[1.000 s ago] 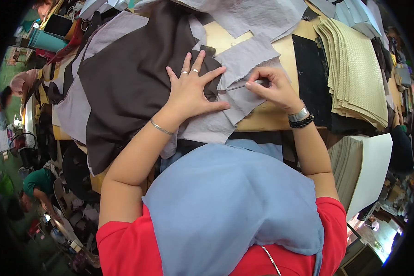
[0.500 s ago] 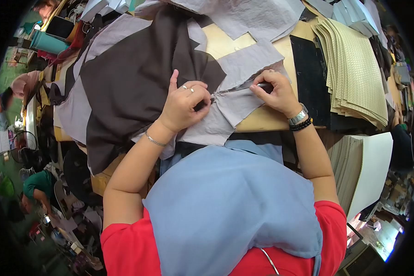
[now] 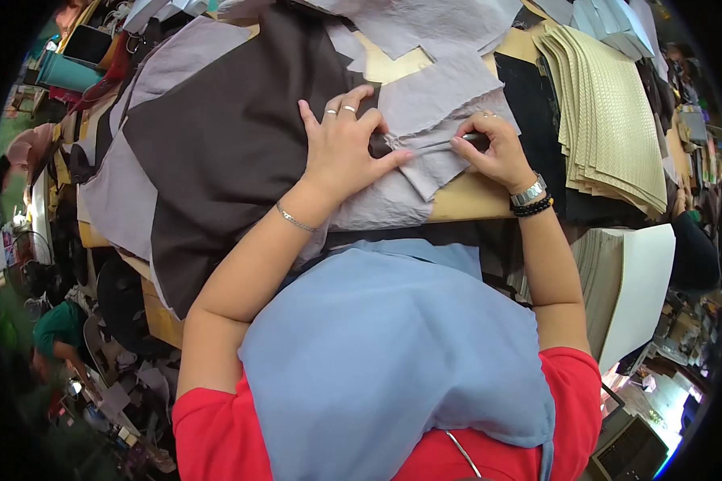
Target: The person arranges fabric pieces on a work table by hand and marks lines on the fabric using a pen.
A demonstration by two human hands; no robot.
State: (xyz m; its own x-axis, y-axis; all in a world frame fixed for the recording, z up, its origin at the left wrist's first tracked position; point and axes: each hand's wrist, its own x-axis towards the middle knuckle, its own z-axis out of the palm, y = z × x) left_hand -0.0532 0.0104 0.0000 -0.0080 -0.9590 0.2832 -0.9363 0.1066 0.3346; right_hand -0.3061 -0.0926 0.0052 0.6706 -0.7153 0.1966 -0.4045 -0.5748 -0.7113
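My left hand (image 3: 341, 148) rests with its fingers spread on the dark brown cloth (image 3: 225, 120), its thumb reaching right onto a gathered spot of the pale grey-lilac cloth (image 3: 425, 170). In my right hand (image 3: 496, 151) is a thin metal tool (image 3: 435, 145), pinched between thumb and forefinger. Its slender shaft points left, its tip close to my left thumb. Part of its darker rear end shows by my fingers, and its exact kind cannot be made out. A frayed edge of the pale cloth runs just above the shaft.
More pale cloth (image 3: 449, 32) lies at the back of the wooden table (image 3: 473, 207). To the right are a black panel (image 3: 531, 120), a stack of textured cream sheets (image 3: 606, 120) and a thick white-topped stack (image 3: 638, 289). A person in green (image 3: 60, 333) is at lower left.
My left hand has gone from a curled pinch to spread fingers with the thumb extended. The tool's shaft now shows clearly, and my right hand sits slightly further right.
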